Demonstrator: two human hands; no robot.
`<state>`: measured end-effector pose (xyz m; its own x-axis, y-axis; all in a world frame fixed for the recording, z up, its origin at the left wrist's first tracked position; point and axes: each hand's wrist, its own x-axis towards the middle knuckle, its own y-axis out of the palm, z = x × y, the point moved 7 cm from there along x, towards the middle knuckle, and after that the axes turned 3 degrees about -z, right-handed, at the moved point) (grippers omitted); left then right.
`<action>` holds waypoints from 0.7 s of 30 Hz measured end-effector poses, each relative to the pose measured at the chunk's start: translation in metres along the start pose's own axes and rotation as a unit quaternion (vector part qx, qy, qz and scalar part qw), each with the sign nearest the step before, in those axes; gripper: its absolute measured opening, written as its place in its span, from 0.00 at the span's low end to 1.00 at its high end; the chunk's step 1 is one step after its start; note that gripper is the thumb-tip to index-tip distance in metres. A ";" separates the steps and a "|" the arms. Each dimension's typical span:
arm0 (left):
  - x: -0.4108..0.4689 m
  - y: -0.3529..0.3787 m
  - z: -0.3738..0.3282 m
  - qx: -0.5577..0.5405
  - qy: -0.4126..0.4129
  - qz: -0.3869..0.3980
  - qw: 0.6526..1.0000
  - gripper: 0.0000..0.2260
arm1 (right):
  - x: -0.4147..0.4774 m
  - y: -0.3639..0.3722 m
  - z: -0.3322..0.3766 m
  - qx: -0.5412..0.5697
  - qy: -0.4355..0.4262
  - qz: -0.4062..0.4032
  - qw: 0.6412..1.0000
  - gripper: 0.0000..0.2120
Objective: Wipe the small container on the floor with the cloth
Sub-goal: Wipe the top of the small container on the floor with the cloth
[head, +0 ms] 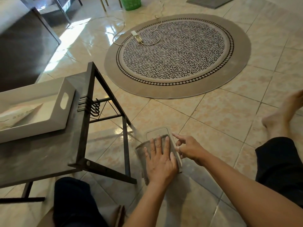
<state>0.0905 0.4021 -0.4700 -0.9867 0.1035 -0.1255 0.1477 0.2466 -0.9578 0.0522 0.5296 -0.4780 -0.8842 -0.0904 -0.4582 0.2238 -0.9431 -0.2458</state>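
counter [41, 158]: grey marble-look top, black metal frame, far left, carries white rectangular tray [65, 115]
left hand [161, 158]: open, flat, palm down on grey cloth [141, 149]
cloth: spread over small clear lidded plastic container [158, 131]
container: on beige tiled floor [213, 122], beside counter leg
right hand [190, 149]: fingers loosely spread, touching container's right edge, gripping nothing

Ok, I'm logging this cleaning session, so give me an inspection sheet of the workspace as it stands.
Surface: glossy tiled floor, bare beside the work.
Job's things: small container lies on the floor; grey cloth spread over it.
Clutter: white tray on the low table.
Hands: left hand flat on the cloth; right hand steadies the container's edge.
Cables: white cord and power strip on the round rug.
Surroundings: green basket, bare foot.
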 end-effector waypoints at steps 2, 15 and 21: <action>0.001 0.002 -0.012 0.007 0.012 0.018 1.000 0.28 | 0.000 -0.001 -0.002 0.016 0.009 0.001 1.000 0.35; 0.011 -0.007 0.066 -0.489 -0.277 0.029 0.826 0.31 | 0.005 -0.023 0.005 0.046 0.027 0.003 0.999 0.37; 0.009 -0.009 0.068 -0.491 -0.315 0.009 0.812 0.24 | 0.003 -0.023 0.007 0.019 0.049 -0.031 0.998 0.26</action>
<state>0.0760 0.3351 -0.4805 -0.7771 -0.3220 -0.5407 -0.1595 0.9319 -0.3257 0.0411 0.5487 -0.4674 -0.8512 -0.0007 -0.5249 0.1523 -0.9573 -0.2457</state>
